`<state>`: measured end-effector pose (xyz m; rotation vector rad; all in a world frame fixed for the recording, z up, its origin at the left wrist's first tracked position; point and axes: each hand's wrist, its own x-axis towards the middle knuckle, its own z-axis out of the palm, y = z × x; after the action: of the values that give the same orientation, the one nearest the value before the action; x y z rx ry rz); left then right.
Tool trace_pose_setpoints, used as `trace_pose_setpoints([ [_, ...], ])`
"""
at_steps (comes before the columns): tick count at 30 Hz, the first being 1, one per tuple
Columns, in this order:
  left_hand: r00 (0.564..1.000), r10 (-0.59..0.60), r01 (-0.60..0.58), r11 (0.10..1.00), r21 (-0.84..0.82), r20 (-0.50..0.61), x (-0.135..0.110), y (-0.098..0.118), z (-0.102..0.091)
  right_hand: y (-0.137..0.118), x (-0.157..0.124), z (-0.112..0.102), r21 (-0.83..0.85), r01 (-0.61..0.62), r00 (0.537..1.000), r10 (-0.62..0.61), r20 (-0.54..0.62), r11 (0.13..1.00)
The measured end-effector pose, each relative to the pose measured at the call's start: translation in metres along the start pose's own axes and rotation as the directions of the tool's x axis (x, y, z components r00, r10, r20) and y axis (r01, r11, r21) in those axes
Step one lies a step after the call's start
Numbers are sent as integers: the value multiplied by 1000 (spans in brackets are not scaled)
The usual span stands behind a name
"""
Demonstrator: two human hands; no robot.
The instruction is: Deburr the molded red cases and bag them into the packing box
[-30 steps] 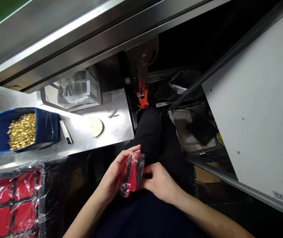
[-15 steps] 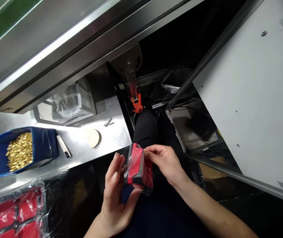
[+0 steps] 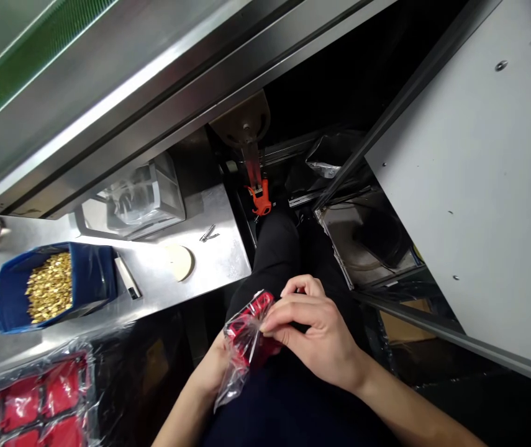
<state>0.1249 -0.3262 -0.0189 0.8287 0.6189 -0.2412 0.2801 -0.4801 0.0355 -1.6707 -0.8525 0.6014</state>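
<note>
A red part with dark edges and openings in its end sits in a clear plastic bag above my lap. My left hand holds the bagged part from the left and below; most of its fingers are hidden behind it. With thumb and fingers closed, my right hand pinches the gathered plastic at the part's right side. The bag's loose end hangs down toward my body.
On the metal bench to my left stand a blue bin of small gold-coloured pieces, a beige disc, nail clippers and a grey bin. Bagged red parts fill a tray at lower left. An orange air gun hangs ahead; a white panel slants at right.
The bagged part has been turned, so its end with openings and the loose plastic now show. My right hand has shifted onto the plastic; my left fingers, spread before, are now behind the part.
</note>
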Motion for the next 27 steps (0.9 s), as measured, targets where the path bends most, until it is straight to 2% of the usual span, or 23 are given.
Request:
trace_pose_setpoints([
  [2, 990, 0, 43, 954, -298, 141, 5, -4, -6, 0, -4, -3, -5, -28, 999, 28, 22, 1000],
  [4, 973, 82, 33, 876, -481, 216, 10, -7, -11, 0, -7, -5, 3, -59, 996, 59, 73, 998],
  [5, 974, 106, 15, 849, -529, 198, 12, -7, -12, 0, -8, -5, 7, -67, 993, 66, 101, 998],
  [7, 992, 92, -29, 831, -556, 86, 17, -5, -9, 1, -12, -2, 10, -79, 987, 77, 142, 997],
  [9, 997, 54, -72, 845, -530, -50, 23, 0, -2, 2, -17, 4, 14, -129, 978, 125, 164, 992],
  [12, 980, 81, -151, 894, -422, -180, 33, 14, 10, 3, -25, 17, 31, -322, 932, 311, 186, 946],
  [15, 942, 254, -307, 916, -257, -221, 37, 29, 18, 3, -31, 28, 68, -512, 848, 491, 199, 856],
  [18, 862, 467, -490, 867, -90, -196, 33, 40, 24, 6, -30, 33, 184, -598, 800, 567, 195, 780],
  [21, 743, 663, -649, 747, 147, -91, 21, 44, 29, 14, -28, 33, 334, -669, 741, 631, 230, 665],
  [23, 677, 731, -711, 620, 332, 83, 10, 42, 33, 25, -28, 31, 368, -699, 711, 647, 275, 613],
  [25, 649, 702, -740, 494, 456, 293, -2, 39, 37, 39, -29, 29, 372, -728, 683, 650, 332, 576],
  [27, 645, 607, -757, 423, 498, 465, -14, 38, 43, 55, -30, 25, 383, -749, 661, 653, 370, 541],
])
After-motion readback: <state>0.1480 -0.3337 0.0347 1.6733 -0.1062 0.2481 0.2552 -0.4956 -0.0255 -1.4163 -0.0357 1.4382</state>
